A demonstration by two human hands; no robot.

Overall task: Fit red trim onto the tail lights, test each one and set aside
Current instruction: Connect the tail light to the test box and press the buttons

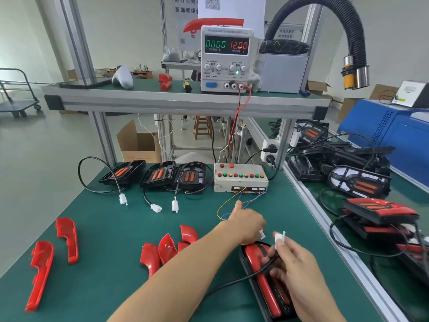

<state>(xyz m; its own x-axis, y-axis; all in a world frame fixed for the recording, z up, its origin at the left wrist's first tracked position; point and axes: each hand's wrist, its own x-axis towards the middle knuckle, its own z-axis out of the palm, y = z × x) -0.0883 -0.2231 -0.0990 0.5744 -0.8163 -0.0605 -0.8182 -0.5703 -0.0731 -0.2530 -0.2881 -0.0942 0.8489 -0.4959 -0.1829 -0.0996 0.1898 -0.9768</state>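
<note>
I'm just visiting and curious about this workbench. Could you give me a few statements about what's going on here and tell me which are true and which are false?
1. The power supply shows 12.00 volts and zero current. True.
2. The right hand pinches a white connector. True.
3. Three black tail lights without red trim sit at the back of the green mat. True.
4. The tail light under the hands has no red trim yet. False: a red trim piece already sits on it.
5. The left hand presses a button on the test box. False: it is on the mat near the box's loose wires, holding a small white piece.
</note>
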